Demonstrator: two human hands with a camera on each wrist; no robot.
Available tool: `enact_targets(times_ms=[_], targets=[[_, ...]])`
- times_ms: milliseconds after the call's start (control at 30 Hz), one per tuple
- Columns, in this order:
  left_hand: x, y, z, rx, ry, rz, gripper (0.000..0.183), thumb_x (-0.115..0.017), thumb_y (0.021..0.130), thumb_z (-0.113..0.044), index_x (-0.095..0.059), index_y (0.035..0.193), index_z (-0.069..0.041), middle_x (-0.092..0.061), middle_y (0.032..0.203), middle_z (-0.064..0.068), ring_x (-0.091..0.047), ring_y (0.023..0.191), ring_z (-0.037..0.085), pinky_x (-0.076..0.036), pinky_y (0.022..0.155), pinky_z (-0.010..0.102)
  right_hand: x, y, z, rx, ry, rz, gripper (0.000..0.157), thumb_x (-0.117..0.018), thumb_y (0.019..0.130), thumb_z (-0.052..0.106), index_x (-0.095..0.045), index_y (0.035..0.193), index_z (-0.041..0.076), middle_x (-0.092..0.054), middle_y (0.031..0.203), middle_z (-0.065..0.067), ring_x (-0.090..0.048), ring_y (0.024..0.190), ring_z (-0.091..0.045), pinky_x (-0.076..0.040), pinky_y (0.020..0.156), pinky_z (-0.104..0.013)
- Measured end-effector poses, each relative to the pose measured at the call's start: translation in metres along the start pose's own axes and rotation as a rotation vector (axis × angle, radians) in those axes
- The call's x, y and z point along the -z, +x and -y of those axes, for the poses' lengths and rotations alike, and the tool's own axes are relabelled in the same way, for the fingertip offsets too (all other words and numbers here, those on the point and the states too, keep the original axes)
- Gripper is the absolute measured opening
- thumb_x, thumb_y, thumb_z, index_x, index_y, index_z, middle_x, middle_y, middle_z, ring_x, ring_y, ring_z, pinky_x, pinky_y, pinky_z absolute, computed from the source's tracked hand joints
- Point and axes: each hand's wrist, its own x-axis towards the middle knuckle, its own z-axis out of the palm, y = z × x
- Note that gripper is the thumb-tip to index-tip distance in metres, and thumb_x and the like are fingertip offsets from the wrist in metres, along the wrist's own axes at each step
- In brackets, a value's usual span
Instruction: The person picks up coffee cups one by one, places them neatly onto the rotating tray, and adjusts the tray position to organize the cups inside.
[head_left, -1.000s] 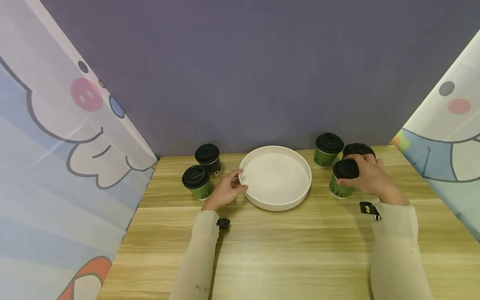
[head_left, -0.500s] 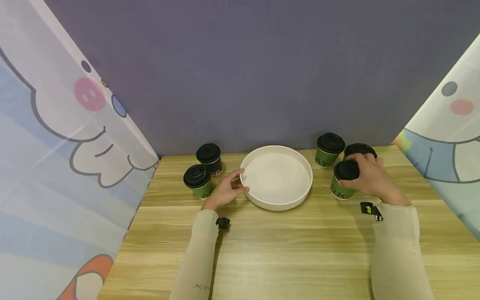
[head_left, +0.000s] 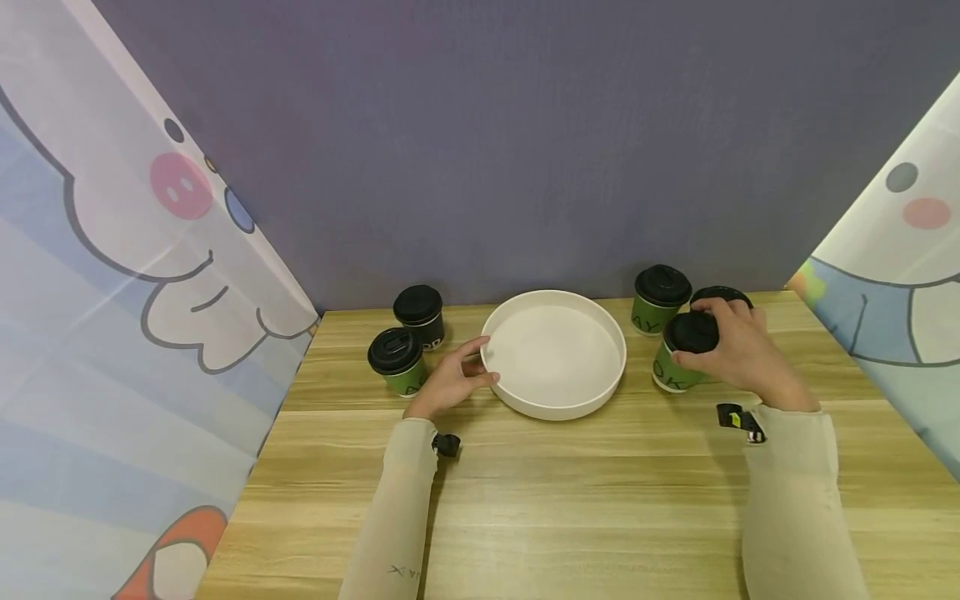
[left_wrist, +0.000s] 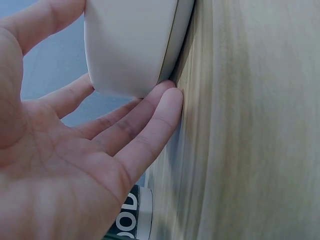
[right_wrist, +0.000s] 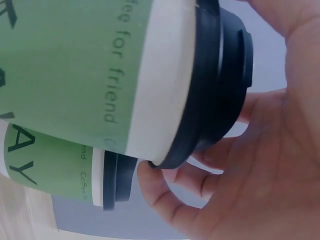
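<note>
My right hand [head_left: 738,354] grips a green paper coffee cup [head_left: 670,371] by its black lid, thumb on the near side and fingers round the far side. The cup leans slightly, its base toward the left. Seen from the right wrist, the fingertips [right_wrist: 150,170] hook under the lid's rim. My left hand [head_left: 450,383] touches the left side of a round white dish [head_left: 555,354], thumb and fingers spread. In the left wrist view, nearly straight fingers [left_wrist: 150,130] lie against the dish's outer wall, low by the table.
Behind the gripped cup stand another green cup [head_left: 652,317] and a partly hidden black-lidded cup [head_left: 723,293]. On the left are a green cup [head_left: 405,379] and a black cup [head_left: 429,333]. A grey wall panel [head_left: 480,167] borders the wooden table's [head_left: 577,517] back edge.
The gripped cup has shifted slightly left and up, and its base has swung leftward. My left hand and the dish stay in place.
</note>
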Motion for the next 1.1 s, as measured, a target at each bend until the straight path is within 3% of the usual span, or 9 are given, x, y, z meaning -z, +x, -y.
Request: enact_targets(times_ms=[267,600,1100], targets=[[0.001,0.003,0.004,0.000,0.021,0.008,0.074,-0.073,0.095,-0.011,-0.036,0.158,-0.003,-0.043,0.156,0.028,-0.060,0.126,0.043,-0.052,0.098,0.035,0.000,0.000,0.009,-0.003,0.052,-0.044,0.085,-0.083,0.084,0.034,-0.039,0.145,-0.005,-0.027,0.143,-0.045,-0.020,0.126,-0.061,-0.033,0.086,-0.071],[-0.005,0.020,0.039,-0.007,0.022,-0.017,0.078,-0.075,0.095,-0.018,-0.034,0.161,-0.011,-0.041,0.161,0.019,-0.060,0.130,0.038,-0.051,0.102,0.038,-0.003,-0.001,0.022,0.003,0.093,-0.121,0.082,-0.082,0.085,0.039,-0.045,0.147,0.001,-0.033,0.141,-0.040,-0.023,0.125,-0.055,-0.030,0.091,-0.071],[-0.006,0.019,0.041,-0.025,0.019,-0.049,0.077,-0.077,0.094,-0.020,-0.038,0.160,-0.014,-0.048,0.156,0.017,-0.064,0.124,0.032,-0.055,0.098,0.038,-0.009,0.001,0.037,0.069,0.142,-0.225,0.075,-0.082,0.082,0.032,-0.051,0.143,0.001,-0.040,0.141,-0.038,-0.026,0.121,-0.054,-0.025,0.091,-0.068]])
